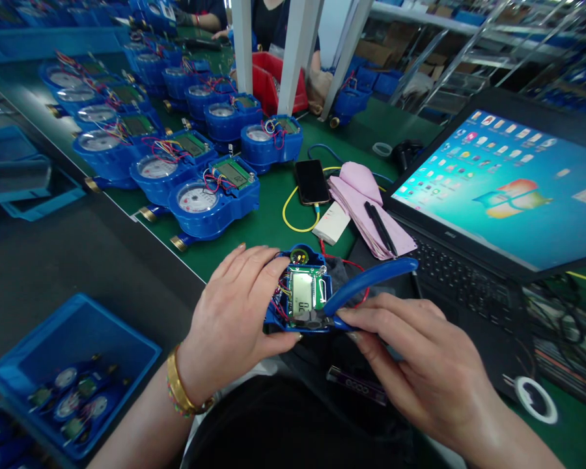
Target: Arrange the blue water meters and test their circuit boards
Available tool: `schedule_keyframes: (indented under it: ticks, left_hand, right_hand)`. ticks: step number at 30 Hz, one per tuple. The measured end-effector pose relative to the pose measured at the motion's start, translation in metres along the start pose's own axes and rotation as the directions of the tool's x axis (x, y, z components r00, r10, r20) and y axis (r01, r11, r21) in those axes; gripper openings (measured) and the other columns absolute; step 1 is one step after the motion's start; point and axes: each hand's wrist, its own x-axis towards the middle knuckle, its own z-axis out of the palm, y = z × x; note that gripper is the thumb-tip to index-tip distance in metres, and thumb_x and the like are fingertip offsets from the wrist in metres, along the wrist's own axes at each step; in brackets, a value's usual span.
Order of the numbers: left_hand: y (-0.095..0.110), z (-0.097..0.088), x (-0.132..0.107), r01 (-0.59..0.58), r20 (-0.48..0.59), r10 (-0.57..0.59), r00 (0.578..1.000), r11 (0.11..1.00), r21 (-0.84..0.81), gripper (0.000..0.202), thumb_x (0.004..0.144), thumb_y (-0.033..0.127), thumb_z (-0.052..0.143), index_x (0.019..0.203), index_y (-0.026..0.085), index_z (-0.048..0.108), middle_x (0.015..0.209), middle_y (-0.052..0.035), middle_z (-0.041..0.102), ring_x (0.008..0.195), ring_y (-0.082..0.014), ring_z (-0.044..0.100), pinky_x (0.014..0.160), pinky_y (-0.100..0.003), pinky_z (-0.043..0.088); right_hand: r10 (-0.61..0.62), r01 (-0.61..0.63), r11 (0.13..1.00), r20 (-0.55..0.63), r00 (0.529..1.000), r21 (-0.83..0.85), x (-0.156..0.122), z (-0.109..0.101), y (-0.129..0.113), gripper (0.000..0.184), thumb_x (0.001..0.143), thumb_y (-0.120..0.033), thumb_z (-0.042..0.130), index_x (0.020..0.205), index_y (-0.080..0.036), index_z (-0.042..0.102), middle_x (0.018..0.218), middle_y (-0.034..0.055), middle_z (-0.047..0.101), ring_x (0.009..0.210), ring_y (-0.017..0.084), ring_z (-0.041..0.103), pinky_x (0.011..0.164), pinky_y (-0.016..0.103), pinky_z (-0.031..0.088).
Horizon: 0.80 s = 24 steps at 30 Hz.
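My left hand (244, 303) is wrapped over a blue water meter (303, 293) near the table's front edge. Its housing is uncovered, showing a green circuit board, a small lit display and thin coloured wires. In my right hand (415, 352) is a pair of blue-handled cutters (371, 280), one handle sticking up freely above my fingers. The dark jaws rest at the lower right corner of the display board; whether they grip anything there is too small to tell. My left palm and fingers hide the meter's left side.
Several similar meters (195, 198) stand in rows at the left. A phone (312, 182), a white box (332, 221), pink cloth (356, 189) with pens and a laptop (493, 189) lie to the right. A blue bin (141, 345) holds meters below. A co-worker sits beyond a red bin (268, 75).
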Motion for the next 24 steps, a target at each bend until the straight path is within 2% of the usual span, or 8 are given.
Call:
schedule_keyframes:
  ticks: [6, 9, 13, 15, 17, 20, 22, 24]
  left_hand:
    - [0.0, 0.002, -0.001, 0.004, -0.001, -0.004, 1.0, 1.0, 0.002, 0.074, 0.061, 0.046, 0.073, 0.122, 0.011, 0.049, 0.125, -0.0151, 0.057, 0.117, -0.0299, 0.052, 0.108, -0.051, 0.036]
    - [-0.001, 0.002, -0.001, 0.003, 0.004, -0.003, 1.0, 1.0, 0.002, 0.076, 0.06, 0.045, 0.075, 0.122, 0.011, 0.049, 0.124, -0.015, 0.057, 0.117, -0.0296, 0.051, 0.109, -0.051, 0.036]
    - [-0.001, 0.003, -0.001, 0.008, -0.009, -0.008, 1.0, 1.0, 0.01, 0.076, 0.058, 0.043, 0.075, 0.122, 0.01, 0.049, 0.124, -0.0156, 0.057, 0.116, -0.0303, 0.052, 0.107, -0.052, 0.037]
    - [-0.002, 0.003, -0.001, 0.002, -0.015, -0.002, 1.0, 1.0, 0.019, 0.075, 0.059, 0.043, 0.075, 0.122, 0.01, 0.049, 0.124, -0.0158, 0.057, 0.116, -0.0303, 0.052, 0.106, -0.052, 0.038]
    - [-0.003, 0.003, -0.002, -0.007, -0.017, 0.007, 1.0, 1.0, 0.03, 0.073, 0.061, 0.043, 0.073, 0.122, 0.01, 0.049, 0.123, -0.0158, 0.057, 0.116, -0.0301, 0.052, 0.106, -0.052, 0.038]
    - [-0.004, 0.003, -0.003, -0.021, -0.016, 0.022, 1.0, 0.999, 0.047, 0.073, 0.062, 0.043, 0.072, 0.123, 0.009, 0.048, 0.124, -0.016, 0.057, 0.117, -0.0304, 0.051, 0.107, -0.053, 0.037]
    - [-0.005, 0.003, -0.003, -0.032, -0.018, 0.033, 0.999, 0.998, 0.06, 0.074, 0.062, 0.043, 0.072, 0.123, 0.009, 0.048, 0.124, -0.0163, 0.056, 0.117, -0.0308, 0.051, 0.106, -0.052, 0.038]
    - [-0.005, 0.002, -0.003, -0.042, -0.017, 0.043, 0.999, 0.997, 0.072, 0.073, 0.062, 0.043, 0.072, 0.122, 0.009, 0.049, 0.124, -0.0164, 0.056, 0.116, -0.0311, 0.051, 0.105, -0.052, 0.039]
  right_hand:
    - [0.002, 0.0, 1.0, -0.073, 0.997, 0.019, -0.001, 0.005, 0.001, 0.018, 0.089, -0.01, 0.051, 0.103, -0.017, 0.059, 0.087, 0.0047, 0.065, 0.076, 0.015, 0.062, 0.064, 0.028, 0.042]
    - [0.109, -0.099, 0.993, -0.189, 0.976, 0.059, 0.0, 0.006, 0.011, 0.019, 0.087, -0.012, 0.053, 0.103, -0.018, 0.06, 0.088, 0.0034, 0.066, 0.078, 0.015, 0.063, 0.068, 0.027, 0.045]
    - [0.266, -0.271, 0.962, -0.296, 0.917, 0.027, 0.015, 0.016, 0.044, 0.017, 0.085, -0.019, 0.055, 0.099, -0.02, 0.064, 0.088, 0.0029, 0.069, 0.079, 0.017, 0.065, 0.07, 0.028, 0.049]
    - [0.334, -0.342, 0.94, -0.228, 0.914, 0.007, 0.028, 0.032, 0.062, 0.017, 0.084, -0.021, 0.055, 0.096, -0.02, 0.066, 0.087, 0.0035, 0.071, 0.077, 0.02, 0.066, 0.068, 0.03, 0.05]
    - [0.399, -0.401, 0.916, -0.095, 0.912, 0.002, 0.044, 0.053, 0.078, 0.018, 0.082, -0.019, 0.055, 0.095, -0.019, 0.068, 0.086, 0.0048, 0.072, 0.077, 0.022, 0.066, 0.068, 0.033, 0.05]
    - [0.403, -0.403, 0.915, 0.024, 0.915, 0.021, 0.062, 0.075, 0.093, 0.02, 0.081, -0.017, 0.056, 0.096, -0.018, 0.069, 0.09, 0.0065, 0.072, 0.082, 0.023, 0.067, 0.074, 0.034, 0.051]
    - [0.375, -0.375, 0.926, 0.015, 0.927, 0.037, 0.065, 0.075, 0.096, 0.023, 0.081, -0.016, 0.056, 0.1, -0.018, 0.068, 0.101, 0.0073, 0.071, 0.094, 0.023, 0.065, 0.083, 0.034, 0.049]
    - [0.366, -0.364, 0.93, -0.046, 0.93, 0.051, 0.057, 0.062, 0.093, 0.024, 0.083, -0.016, 0.054, 0.103, -0.017, 0.067, 0.107, 0.008, 0.068, 0.1, 0.022, 0.062, 0.087, 0.033, 0.047]
